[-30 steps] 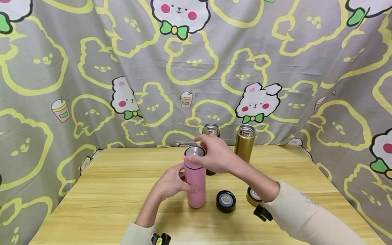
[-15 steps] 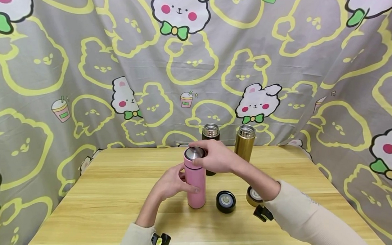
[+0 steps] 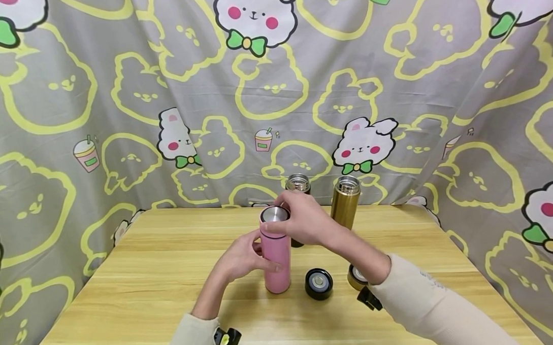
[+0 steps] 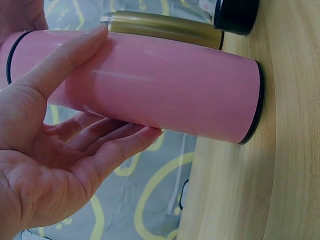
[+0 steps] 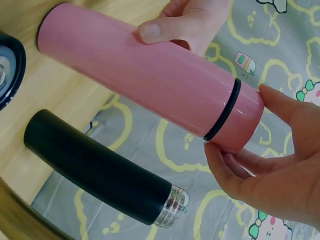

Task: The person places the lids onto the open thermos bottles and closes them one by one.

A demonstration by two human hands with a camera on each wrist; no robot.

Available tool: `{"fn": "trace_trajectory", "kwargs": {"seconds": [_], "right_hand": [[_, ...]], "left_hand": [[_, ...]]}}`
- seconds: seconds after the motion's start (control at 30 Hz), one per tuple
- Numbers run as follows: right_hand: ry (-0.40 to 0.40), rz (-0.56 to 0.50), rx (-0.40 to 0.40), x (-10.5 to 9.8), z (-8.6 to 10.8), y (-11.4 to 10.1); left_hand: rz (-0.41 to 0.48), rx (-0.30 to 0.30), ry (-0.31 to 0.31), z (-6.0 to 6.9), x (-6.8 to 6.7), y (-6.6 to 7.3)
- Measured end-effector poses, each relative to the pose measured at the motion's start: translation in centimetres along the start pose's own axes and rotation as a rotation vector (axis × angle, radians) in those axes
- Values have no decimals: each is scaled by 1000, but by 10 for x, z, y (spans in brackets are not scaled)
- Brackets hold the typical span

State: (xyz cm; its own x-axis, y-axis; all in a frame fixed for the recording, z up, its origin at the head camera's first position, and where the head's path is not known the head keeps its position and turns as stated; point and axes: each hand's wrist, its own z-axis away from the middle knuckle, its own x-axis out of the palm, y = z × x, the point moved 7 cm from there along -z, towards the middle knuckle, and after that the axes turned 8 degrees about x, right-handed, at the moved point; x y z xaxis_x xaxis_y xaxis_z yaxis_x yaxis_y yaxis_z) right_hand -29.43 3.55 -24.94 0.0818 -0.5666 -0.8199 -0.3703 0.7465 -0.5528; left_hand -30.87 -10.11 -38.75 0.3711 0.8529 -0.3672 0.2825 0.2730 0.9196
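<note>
A pink bottle point(image 3: 277, 261) with a steel-topped pink lid point(image 3: 275, 214) stands upright on the table. My left hand point(image 3: 243, 256) grips its body from the left, thumb across the front; the left wrist view shows this hand point(image 4: 55, 165) round the pink bottle point(image 4: 165, 85). The right hand point(image 3: 305, 217) holds the lid at its rim between thumb and fingers. In the right wrist view the fingers of that hand point(image 5: 275, 160) pinch the lid point(image 5: 242, 117), above a black ring that borders the bottle's body point(image 5: 135, 65).
Behind the right hand stands a lidless black bottle point(image 3: 298, 184), with a lidless gold bottle point(image 3: 345, 203) to its right. A black lid point(image 3: 319, 283) and a gold lid point(image 3: 357, 276), partly behind the right forearm, lie on the table point(image 3: 147, 278). A patterned curtain point(image 3: 274, 111) hangs behind.
My right hand's fingers have shifted round the lid's rim and back, the thumb moving right and then left again. The left hand and the pink bottle have stayed in place.
</note>
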Motion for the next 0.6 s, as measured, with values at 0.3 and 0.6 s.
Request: {"fn": "trace_trajectory", "kwargs": {"seconds": [0.3,0.6], "right_hand": [[17,34,8,-1,0,0],[-110,-15,20,-2,2,-2]], "left_hand": [[13,1,-7,-2,1,0],[-15,-2,4,-1,0,1]]}}
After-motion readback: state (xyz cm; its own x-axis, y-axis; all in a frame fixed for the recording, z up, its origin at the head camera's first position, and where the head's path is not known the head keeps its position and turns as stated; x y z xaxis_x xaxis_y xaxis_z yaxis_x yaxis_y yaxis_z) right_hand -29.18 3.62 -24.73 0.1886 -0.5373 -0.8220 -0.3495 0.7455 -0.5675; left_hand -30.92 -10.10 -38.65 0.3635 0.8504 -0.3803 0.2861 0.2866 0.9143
